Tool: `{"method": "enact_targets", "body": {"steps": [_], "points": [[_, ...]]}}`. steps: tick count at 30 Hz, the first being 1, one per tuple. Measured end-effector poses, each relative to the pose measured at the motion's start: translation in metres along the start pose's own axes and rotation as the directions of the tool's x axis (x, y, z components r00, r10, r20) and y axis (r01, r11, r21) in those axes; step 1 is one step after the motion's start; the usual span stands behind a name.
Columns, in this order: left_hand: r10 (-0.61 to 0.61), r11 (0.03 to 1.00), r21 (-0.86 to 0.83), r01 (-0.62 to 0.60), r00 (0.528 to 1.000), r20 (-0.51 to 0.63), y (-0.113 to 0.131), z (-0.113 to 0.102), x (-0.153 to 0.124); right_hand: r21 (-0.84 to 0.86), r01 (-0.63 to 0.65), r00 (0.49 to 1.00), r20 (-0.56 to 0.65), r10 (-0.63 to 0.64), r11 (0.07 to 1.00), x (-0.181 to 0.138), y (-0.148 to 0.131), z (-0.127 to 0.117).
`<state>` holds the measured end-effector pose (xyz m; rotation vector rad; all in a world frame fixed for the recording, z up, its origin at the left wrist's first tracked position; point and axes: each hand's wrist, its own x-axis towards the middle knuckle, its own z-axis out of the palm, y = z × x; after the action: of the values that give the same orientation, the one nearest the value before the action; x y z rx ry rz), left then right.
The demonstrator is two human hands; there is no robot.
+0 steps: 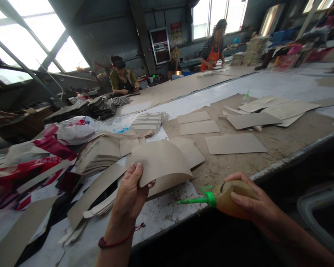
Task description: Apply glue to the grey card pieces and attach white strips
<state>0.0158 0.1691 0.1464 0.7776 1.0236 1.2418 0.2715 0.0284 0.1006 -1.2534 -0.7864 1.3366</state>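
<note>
My left hand (133,189) pinches the near left corner of a beige rectangular sheet (161,159), thumb on top and fingers beneath. The sheet bows upward in the middle, above another beige piece (169,184). In my right hand (253,200) is a squeeze bottle (233,196) of amber liquid, tipped on its side at the table's front edge. Its green nozzle (195,200) points left, below the sheet and apart from it. More flat beige pieces (235,144) lie on the table to the right.
Stacked beige pieces (100,155) and plastic bags (75,129) crowd the left side. A pile of pale sheets (284,107) lies at the right, near a small green-tipped bottle (246,97). Two people, one in an orange apron (213,57), work across the long table (231,163).
</note>
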Motion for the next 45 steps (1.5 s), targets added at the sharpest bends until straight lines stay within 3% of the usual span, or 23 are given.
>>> {"method": "enact_targets", "body": {"steps": [3,7,10,14,18,26,33,41,45], "points": [[-0.097,0.993,-0.065,0.095,0.995,-0.029,-0.025,-0.018,-0.021,-0.033,-0.003,0.998,-0.061,0.001,0.999,-0.002,-0.001,0.001],[-0.222,0.973,0.048,0.226,0.972,-0.075,-0.073,-0.052,-0.06,-0.084,0.002,0.999,-0.045,-0.006,0.996,0.0,0.0,0.003],[-0.25,0.956,0.123,0.268,0.957,-0.145,-0.104,-0.068,-0.088,-0.208,0.011,0.999,-0.034,-0.018,0.978,0.003,0.003,0.01],[-0.224,0.965,0.088,0.247,0.951,-0.215,-0.127,-0.073,-0.105,-0.447,0.03,0.999,-0.022,-0.045,0.894,0.005,0.004,0.025],[-0.147,0.971,0.161,0.177,0.972,-0.184,-0.128,-0.076,-0.105,-0.608,0.078,0.997,0.063,-0.05,0.79,0.004,0.005,0.044],[-0.206,0.968,0.117,0.222,0.969,-0.133,-0.125,-0.087,-0.108,-0.721,0.265,0.963,0.232,-0.138,0.64,0.007,0.01,0.073],[-0.188,0.976,0.092,0.199,0.976,-0.114,-0.125,-0.091,-0.108,-0.731,0.476,0.877,0.438,-0.199,0.489,0.013,0.013,0.085],[-0.166,0.98,0.092,0.175,0.981,-0.099,-0.127,-0.093,-0.109,-0.764,0.481,0.87,0.475,-0.129,0.43,0.009,0.006,0.084],[-0.162,0.98,0.101,0.171,0.982,-0.096,-0.129,-0.094,-0.109,-0.773,0.502,0.863,0.476,-0.168,0.388,0.01,0.004,0.082]]}}
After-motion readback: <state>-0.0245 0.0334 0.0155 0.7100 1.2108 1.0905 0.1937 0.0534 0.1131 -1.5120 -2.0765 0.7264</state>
